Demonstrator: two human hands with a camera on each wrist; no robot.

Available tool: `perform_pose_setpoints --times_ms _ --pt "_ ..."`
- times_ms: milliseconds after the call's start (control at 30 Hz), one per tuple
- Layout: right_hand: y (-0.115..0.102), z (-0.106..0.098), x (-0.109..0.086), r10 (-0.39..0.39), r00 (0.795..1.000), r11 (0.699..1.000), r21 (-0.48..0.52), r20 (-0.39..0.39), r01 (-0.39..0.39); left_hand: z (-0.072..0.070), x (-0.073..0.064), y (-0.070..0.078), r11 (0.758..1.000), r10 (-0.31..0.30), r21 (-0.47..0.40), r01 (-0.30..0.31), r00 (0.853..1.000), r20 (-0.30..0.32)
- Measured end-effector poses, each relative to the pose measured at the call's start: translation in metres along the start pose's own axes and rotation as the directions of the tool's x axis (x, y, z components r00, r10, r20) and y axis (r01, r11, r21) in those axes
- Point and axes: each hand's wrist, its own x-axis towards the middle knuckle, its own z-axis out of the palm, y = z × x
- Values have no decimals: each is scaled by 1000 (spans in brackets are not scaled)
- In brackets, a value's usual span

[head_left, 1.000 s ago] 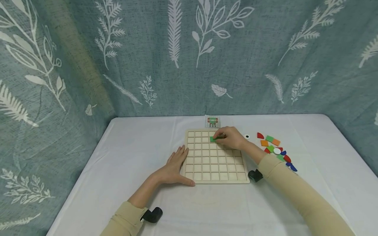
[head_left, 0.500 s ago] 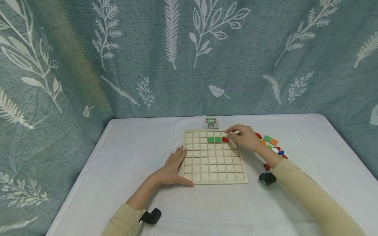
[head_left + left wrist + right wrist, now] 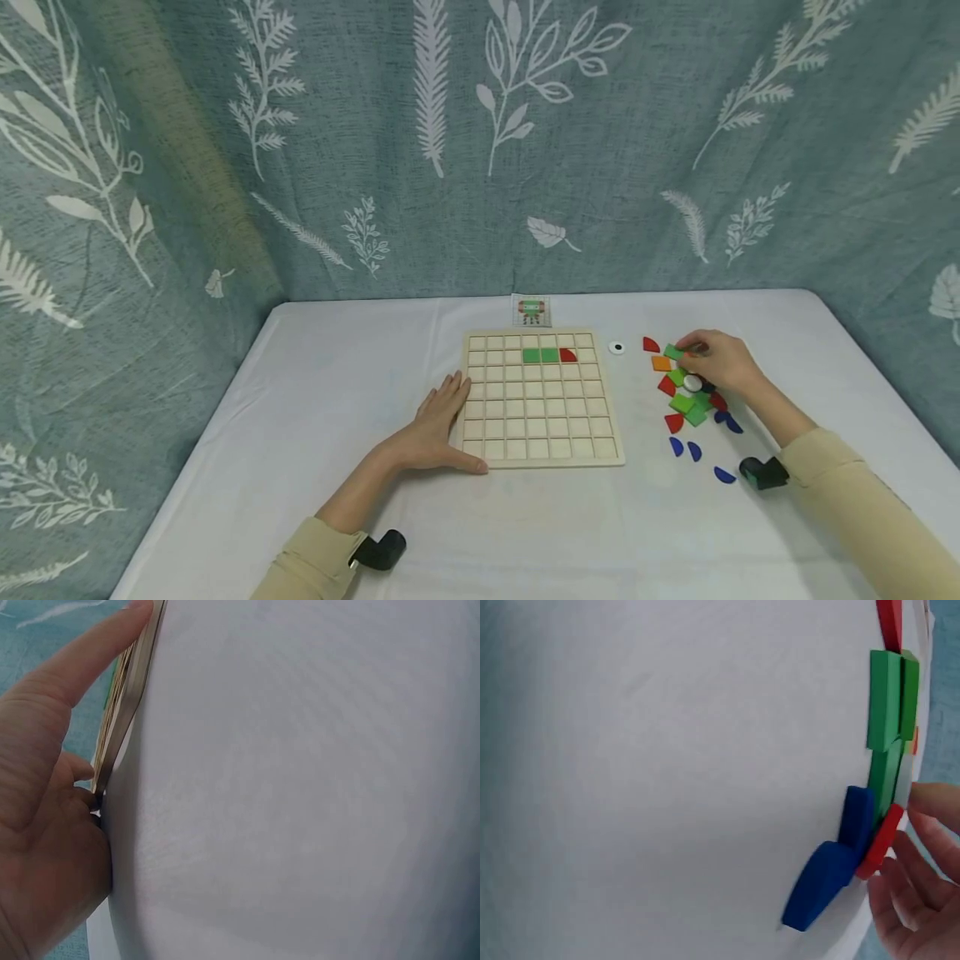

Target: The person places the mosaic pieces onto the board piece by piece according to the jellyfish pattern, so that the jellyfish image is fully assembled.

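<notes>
My left hand (image 3: 431, 432) rests with spread fingers along the left side of the gridded wooden board (image 3: 536, 408), its thumb at the near left corner. In the left wrist view, that hand lies against the board's edge (image 3: 124, 720). Two green square tiles (image 3: 540, 356) and a red quarter-circle tile (image 3: 568, 355) sit side by side in the second row. My right hand (image 3: 722, 362) reaches into the loose tiles, fingertips beside a green tile (image 3: 673, 352) and over an orange one (image 3: 693, 354); I cannot tell whether it pinches either.
Near the right hand lie red, green and blue tiles, among them a red quarter (image 3: 674, 423) and a blue half-round (image 3: 724, 475). A white disc with a black dot (image 3: 617, 347) lies right of the board. Behind the board is a picture card (image 3: 531, 311).
My right hand set two green tiles and the red quarter on the board, left it and moved right to the loose tiles. My left hand stayed at the board's edge.
</notes>
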Motion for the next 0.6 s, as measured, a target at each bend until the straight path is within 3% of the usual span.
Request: perform_pose_setpoints --times_ms 333,467,600 --pt "-5 7 2 -20 993 1000 19 -114 22 -1 0 -2 1000 12 -17 -12 1000 -3" --pt "-23 14 7 -54 988 995 75 -144 65 -1 -1 -2 1000 7 -26 -8 1000 -9" --pt "-53 30 16 -120 987 978 158 -110 137 -1 -2 -1 1000 3 -23 -3 1000 -11"
